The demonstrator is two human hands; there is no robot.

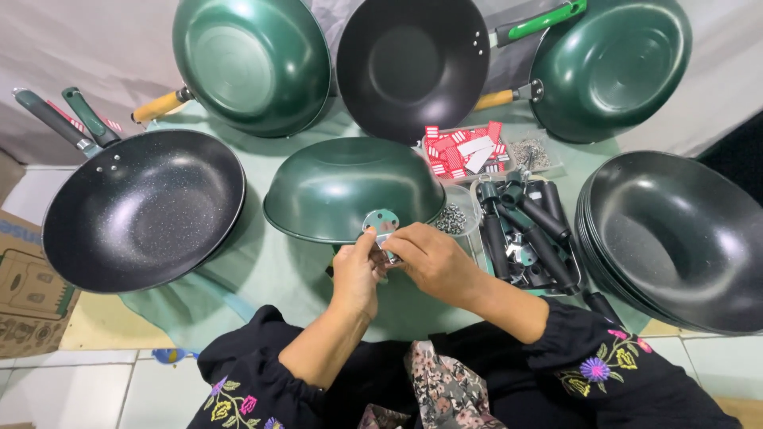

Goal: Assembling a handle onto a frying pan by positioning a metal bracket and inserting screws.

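My view, looking down: black long sleeves, gathered elastic cuffs pushed up forearms. Left sleeve (238,381) shows embroidered flowers, pink and purple, yellow-green leaves. Right sleeve (612,365) same embroidery: purple bloom, pink bud, yellow leaves. Floral-print cloth (445,389), grey-pink, lies over lap between sleeves.

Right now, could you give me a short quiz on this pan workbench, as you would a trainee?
1. True or false: the green pan nearest the hands lies upside down.
2. What do the left hand and right hand work on together? A) a wooden handle B) a small round metal bracket at the pan's rim C) a red label
3. Where does the stack of black pans sit, on the person's left or right?

Key: 1 true. 2 B; the fingers meet at the bracket. 3 right, beside the tray of black handles.
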